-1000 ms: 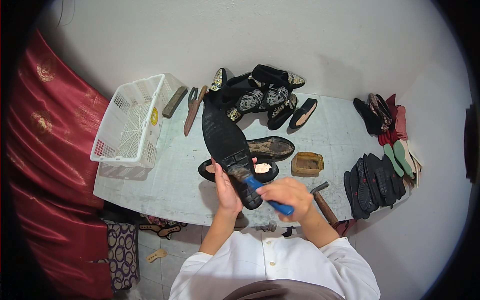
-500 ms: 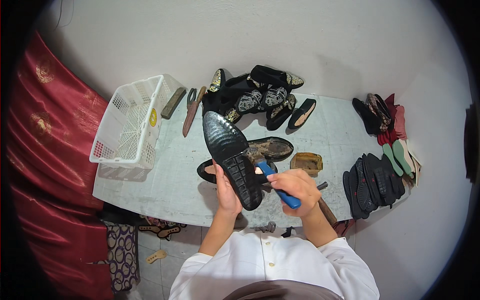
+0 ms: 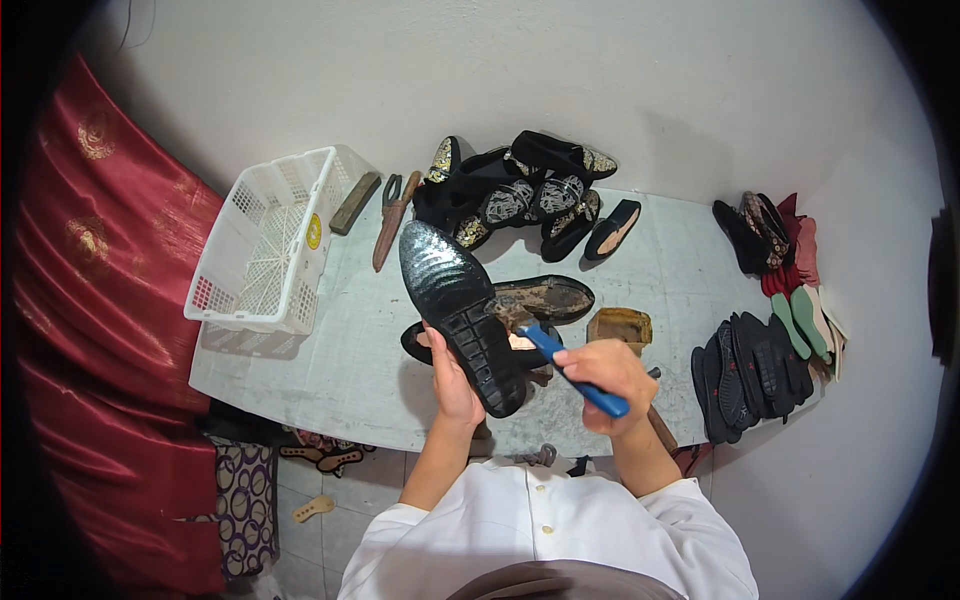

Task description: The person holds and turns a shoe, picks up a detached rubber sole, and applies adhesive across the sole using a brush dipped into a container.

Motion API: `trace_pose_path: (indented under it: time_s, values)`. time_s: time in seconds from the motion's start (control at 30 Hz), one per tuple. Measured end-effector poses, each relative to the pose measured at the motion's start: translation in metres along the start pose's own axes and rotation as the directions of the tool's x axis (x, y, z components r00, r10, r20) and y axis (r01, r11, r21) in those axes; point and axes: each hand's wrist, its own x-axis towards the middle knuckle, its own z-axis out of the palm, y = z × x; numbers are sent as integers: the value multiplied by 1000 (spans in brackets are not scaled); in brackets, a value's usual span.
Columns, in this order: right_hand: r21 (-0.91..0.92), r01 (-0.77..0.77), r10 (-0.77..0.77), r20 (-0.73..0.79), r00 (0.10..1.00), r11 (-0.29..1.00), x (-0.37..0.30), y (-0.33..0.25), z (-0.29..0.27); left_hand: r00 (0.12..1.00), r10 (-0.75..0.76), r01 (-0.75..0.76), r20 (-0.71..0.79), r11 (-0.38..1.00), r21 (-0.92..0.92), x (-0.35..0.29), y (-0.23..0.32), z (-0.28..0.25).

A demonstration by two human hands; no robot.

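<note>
A black shoe (image 3: pixel 450 290) is held above the table with its sole up and its pointed toe away from me. The front of the sole looks wet and glossy; the heel end is ribbed. My left hand (image 3: pixel 455 388) grips it by the heel half, fingers hidden beneath. My right hand (image 3: pixel 614 376) is closed round the blue handle of a brush (image 3: pixel 548 346), whose head meets the right edge of the sole. Behind the held shoe lie a shoe with a brown, stained sole (image 3: pixel 560 298) and another black shoe (image 3: pixel 416 342), partly covered.
A yellowish, crusted tray (image 3: pixel 605 332) stands beyond my right hand, with a hammer (image 3: pixel 662 428) near my wrist. Black soles (image 3: pixel 745 375) are stacked at right. Patterned shoes (image 3: pixel 510 200) are heaped at the wall. Pincers (image 3: pixel 392 222), a brown block (image 3: pixel 354 204) and a white basket (image 3: pixel 318 270) are left.
My right hand has moved slightly to the right with the brush. The held shoe has shifted a little to the left. Both hands keep their grip.
</note>
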Motion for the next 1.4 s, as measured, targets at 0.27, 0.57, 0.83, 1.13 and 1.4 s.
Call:
trace_pose_path:
  time_s: [0.27, 0.57, 0.83, 1.13, 1.4]
  values:
    - [65, 93, -103, 180, 978, 994, -28, -2, 9, 999, 29, -29, -14, 998, -49, 4, 10, -3]
    - [216, -3, -53, 253, 966, 976, -31, -7, -1, 996, 73, -75, -47, 996, -41, 8, 18, -4]
    - [119, 37, -60, 202, 978, 992, -23, -7, 6, 993, 115, -115, -37, 993, 5, 4, 15, 4]
    - [196, 15, -60, 225, 972, 980, -22, -7, 3, 992, 124, -123, -31, 992, 16, 5, 16, 4]
    - [28, -20, 17, 97, 995, 999, -25, 1, 1, 997, 68, -69, -23, 997, -34, 7, 17, -1]
